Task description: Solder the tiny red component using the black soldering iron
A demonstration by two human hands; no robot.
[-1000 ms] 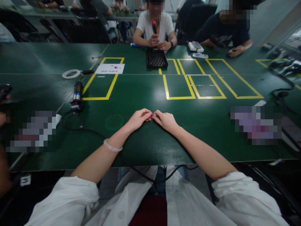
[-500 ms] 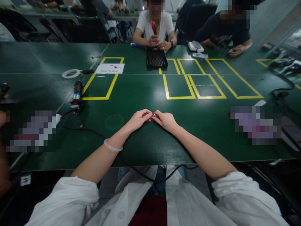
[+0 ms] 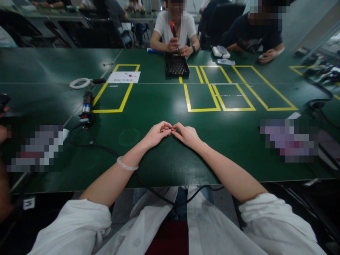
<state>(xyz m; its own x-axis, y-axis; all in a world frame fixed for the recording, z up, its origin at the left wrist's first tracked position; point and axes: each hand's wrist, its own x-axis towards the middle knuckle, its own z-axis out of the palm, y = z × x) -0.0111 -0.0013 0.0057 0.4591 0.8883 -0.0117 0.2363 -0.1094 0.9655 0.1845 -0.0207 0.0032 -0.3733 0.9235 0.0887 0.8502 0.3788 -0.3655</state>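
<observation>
My left hand (image 3: 158,134) and my right hand (image 3: 187,135) meet fingertip to fingertip over the middle of the green table (image 3: 170,163). Between them they pinch a small red and dark piece (image 3: 173,129), mostly covered by the fingers and too small to name. Both hands are closed on it, thumbs toward me. A pale bangle (image 3: 127,164) circles my left wrist.
A black tray (image 3: 187,72) of small parts stands at the far edge before a co-worker holding a red-handled tool. Yellow tape outlines (image 3: 204,110), a white sheet (image 3: 124,76) and a dark cylindrical device (image 3: 87,106) lie ahead. A black cable (image 3: 106,147) runs past my left forearm.
My fingers have shifted slightly around the small piece, and less of its red shows near the left fingertips. The arms stay in place.
</observation>
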